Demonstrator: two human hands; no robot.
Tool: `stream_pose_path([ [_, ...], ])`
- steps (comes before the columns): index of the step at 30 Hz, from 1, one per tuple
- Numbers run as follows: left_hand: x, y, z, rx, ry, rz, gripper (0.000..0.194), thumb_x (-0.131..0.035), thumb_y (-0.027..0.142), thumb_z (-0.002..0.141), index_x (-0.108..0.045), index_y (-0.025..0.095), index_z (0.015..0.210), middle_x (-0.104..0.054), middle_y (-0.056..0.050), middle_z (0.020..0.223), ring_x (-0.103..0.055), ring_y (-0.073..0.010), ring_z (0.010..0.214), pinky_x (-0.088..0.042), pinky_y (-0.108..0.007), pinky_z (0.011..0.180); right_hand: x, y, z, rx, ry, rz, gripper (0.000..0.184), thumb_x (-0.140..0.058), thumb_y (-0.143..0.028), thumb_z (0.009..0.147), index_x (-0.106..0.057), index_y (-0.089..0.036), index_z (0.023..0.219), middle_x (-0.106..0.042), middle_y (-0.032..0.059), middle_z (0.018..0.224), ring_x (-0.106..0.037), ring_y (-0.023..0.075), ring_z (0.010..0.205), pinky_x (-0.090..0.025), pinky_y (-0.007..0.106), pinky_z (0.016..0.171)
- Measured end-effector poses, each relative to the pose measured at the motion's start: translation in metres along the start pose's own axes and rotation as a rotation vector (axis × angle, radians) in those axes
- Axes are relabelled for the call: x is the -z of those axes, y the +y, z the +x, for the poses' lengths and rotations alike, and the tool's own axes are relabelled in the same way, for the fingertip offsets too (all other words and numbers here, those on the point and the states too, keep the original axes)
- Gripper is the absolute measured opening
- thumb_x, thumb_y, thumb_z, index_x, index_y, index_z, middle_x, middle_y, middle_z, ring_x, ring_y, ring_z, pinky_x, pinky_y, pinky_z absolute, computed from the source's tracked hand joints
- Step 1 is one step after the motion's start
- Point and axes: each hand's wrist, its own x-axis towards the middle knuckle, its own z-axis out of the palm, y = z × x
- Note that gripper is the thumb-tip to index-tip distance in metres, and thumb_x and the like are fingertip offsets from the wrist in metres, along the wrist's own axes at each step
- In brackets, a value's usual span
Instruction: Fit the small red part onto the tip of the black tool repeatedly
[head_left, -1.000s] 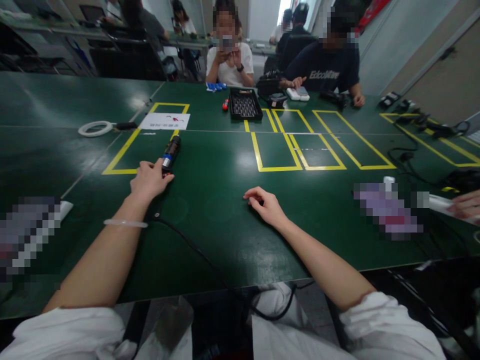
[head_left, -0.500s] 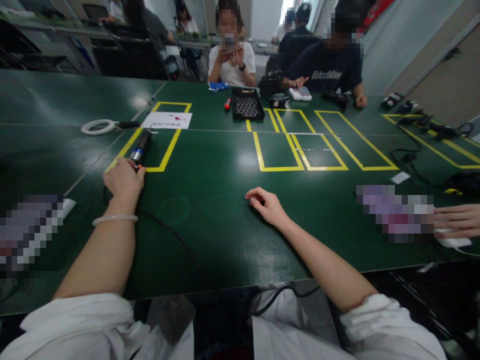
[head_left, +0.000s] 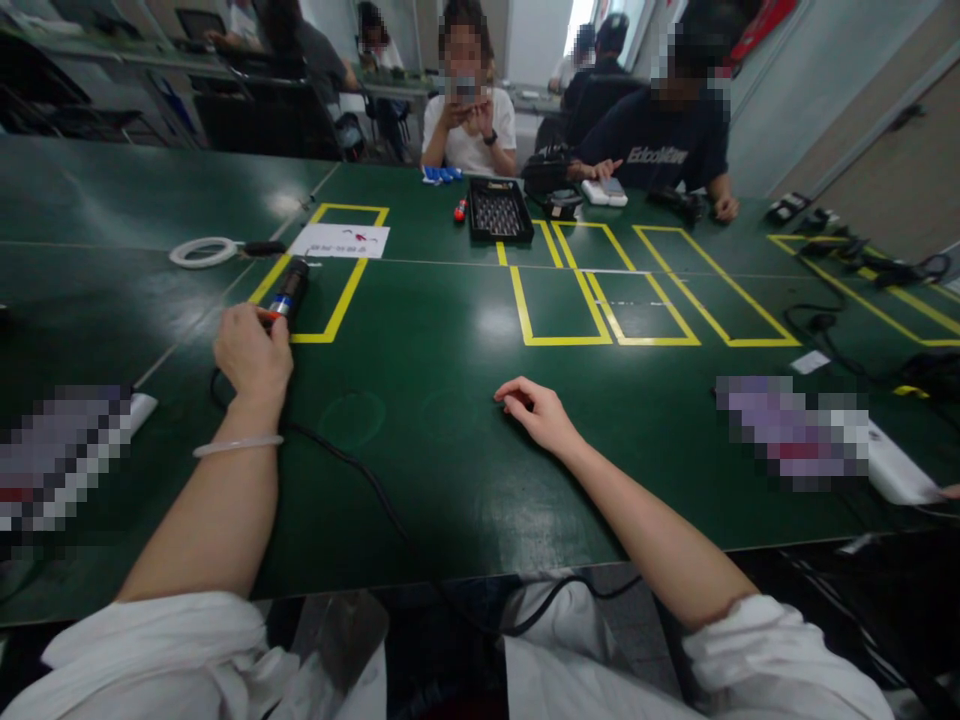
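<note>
My left hand [head_left: 253, 352] is closed around the rear end of a corded electric screwdriver [head_left: 289, 288], a black cylinder with a blue and silver band and an orange-red part. The tool lies on the green table, pointing away from me, inside a yellow tape outline [head_left: 346, 300]. Its black cord [head_left: 352, 462] runs back towards my lap. The fingers' far side is hidden. Resting on the table near the middle, my right hand [head_left: 541, 415] holds nothing, its fingers loosely curled and the thumb apart. Beyond the screwdriver lies a white paper label [head_left: 341, 240].
A black tray [head_left: 500, 212] of small metal pieces stands at the far side, beside a small red object [head_left: 460, 210]. A coiled white cable [head_left: 202, 252] lies left. More tape outlines [head_left: 570, 340] and a white device [head_left: 896, 460] are on the right. People sit opposite.
My left hand shifts its grip slightly on the screwdriver's rear end. At the right edge, another person's hand has drawn back from the white device. My right hand keeps its place.
</note>
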Motion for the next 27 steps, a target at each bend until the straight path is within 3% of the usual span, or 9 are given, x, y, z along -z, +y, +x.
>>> stream_pose_path([
  [2, 0.002, 0.017, -0.009, -0.097, -0.039, -0.147, 0.037, -0.044, 0.039, 0.098, -0.052, 0.012, 0.122, -0.06, -0.006, 0.116, -0.054, -0.0182, 0.102, -0.043, -0.035, 0.095, 0.0, 0.001, 0.0, 0.003, -0.001, 0.004, 0.016, -0.053, -0.021, 0.089, -0.067, -0.018, 0.096, -0.071, 0.0036, 0.091, -0.064, 0.013, 0.071, -0.048, 0.027, 0.069],
  [5, 0.004, 0.063, -0.038, -0.229, -0.25, -0.463, 0.034, -0.053, 0.038, 0.093, -0.059, 0.012, 0.114, -0.067, -0.006, 0.102, -0.061, -0.0153, 0.089, -0.048, -0.029, 0.087, 0.0, 0.002, 0.0, -0.003, -0.006, 0.016, 0.016, -0.053, -0.022, 0.09, -0.067, -0.018, 0.097, -0.072, 0.0041, 0.092, -0.064, 0.0131, 0.072, -0.048, 0.027, 0.069],
  [9, 0.006, 0.132, -0.095, -0.382, -0.773, -0.855, 0.037, -0.054, 0.042, 0.091, -0.064, 0.014, 0.115, -0.07, -0.008, 0.097, -0.065, -0.0173, 0.086, -0.05, -0.031, 0.083, 0.001, 0.001, 0.0, -0.031, -0.023, 0.091, 0.018, -0.056, -0.03, 0.091, -0.065, -0.018, 0.1, -0.072, 0.0039, 0.088, -0.064, 0.0135, 0.073, -0.049, 0.027, 0.07],
  [12, 0.007, 0.163, -0.13, -0.406, -1.012, -1.028, 0.043, -0.058, 0.043, 0.089, -0.057, 0.013, 0.12, -0.069, -0.007, 0.09, -0.065, -0.0168, 0.081, -0.05, -0.031, 0.079, 0.002, 0.0, 0.0, -0.026, -0.053, 0.231, 0.025, -0.058, -0.041, 0.092, -0.064, -0.018, 0.101, -0.07, 0.0024, 0.081, -0.064, 0.0136, 0.072, -0.05, 0.028, 0.071],
  [15, 0.003, 0.171, -0.146, -0.399, -1.082, -1.121, 0.04, -0.062, 0.042, 0.088, -0.051, 0.014, 0.114, -0.065, -0.003, 0.082, -0.063, -0.0156, 0.077, -0.049, -0.028, 0.074, 0.003, 0.0, 0.0, -0.04, -0.121, 0.378, 0.03, -0.066, -0.046, 0.087, -0.064, -0.018, 0.095, -0.069, 0.0021, 0.079, -0.064, 0.014, 0.071, -0.051, 0.028, 0.07],
  [20, -0.007, 0.166, -0.147, -0.32, -1.087, -1.159, 0.036, -0.059, 0.045, 0.09, -0.051, 0.015, 0.107, -0.064, -0.003, 0.08, -0.062, -0.0143, 0.074, -0.049, -0.028, 0.072, 0.003, 0.002, 0.001, -0.085, -0.197, 0.498, 0.03, -0.074, -0.043, 0.081, -0.063, -0.018, 0.093, -0.069, 0.0026, 0.082, -0.063, 0.0139, 0.073, -0.05, 0.028, 0.071],
  [24, -0.012, 0.164, -0.144, -0.157, -1.127, -1.189, 0.036, -0.05, 0.049, 0.094, -0.055, 0.014, 0.096, -0.065, -0.005, 0.08, -0.061, -0.0129, 0.069, -0.049, -0.028, 0.069, 0.001, 0.003, 0.0, -0.053, -0.149, 0.454, 0.03, -0.074, -0.042, 0.081, -0.06, -0.019, 0.093, -0.067, 0.0021, 0.085, -0.061, 0.0131, 0.073, -0.048, 0.026, 0.067],
  [27, -0.013, 0.163, -0.144, -0.151, -1.139, -1.163, 0.034, -0.059, 0.046, 0.089, -0.056, 0.013, 0.095, -0.066, -0.006, 0.082, -0.061, -0.0128, 0.07, -0.049, -0.028, 0.07, 0.0, 0.003, -0.001, 0.021, -0.112, 0.294, 0.023, -0.069, -0.039, 0.085, -0.06, -0.019, 0.094, -0.064, 0.0013, 0.084, -0.058, 0.0124, 0.072, -0.047, 0.026, 0.066],
])
